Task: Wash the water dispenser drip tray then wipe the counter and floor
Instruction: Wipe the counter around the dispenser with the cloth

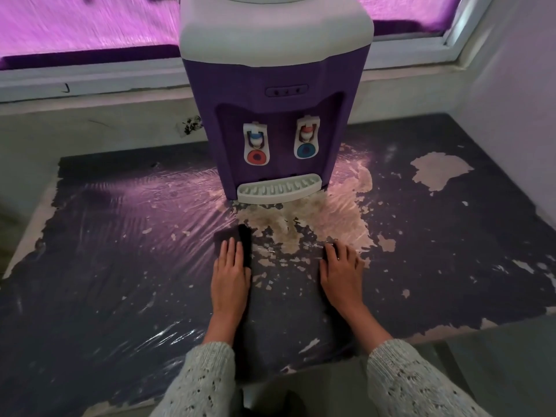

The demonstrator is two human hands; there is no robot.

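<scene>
Drip tray (278, 192), a pale curved plastic piece with a ribbed grille top, sits seated at the foot of the water dispenser (275, 115), projecting forward from its base onto the counter (105, 251). Dispenser body is purple plastic with a rounded white upper housing; its top is cut off by the frame edge. Two white taps stand in the recess: the tap on the viewer's left (256, 144) carries a red disc below it, the tap on the viewer's right (307, 139) a blue disc. A small indicator panel (286, 91) above the recess shows marks too small to read; no legible brand or writing appears.

Counter surface is dark and badly flaked, with pale bare patches densest in front of the tray, and a wrinkled clear plastic film gives it a glossy sheen. A dark cloth (233, 239) lies flat near the middle of the counter. Left hand (230, 275) rests palm-down on this cloth with straight fingers held together. Right hand (341, 269) lies flat on the counter, fingers slightly spread; whether dark material lies beneath its fingertips cannot be told. Both forearms wear a pale knitted sleeve (198, 383). Window (90, 31) behind is blurred, glowing pink-purple.
</scene>
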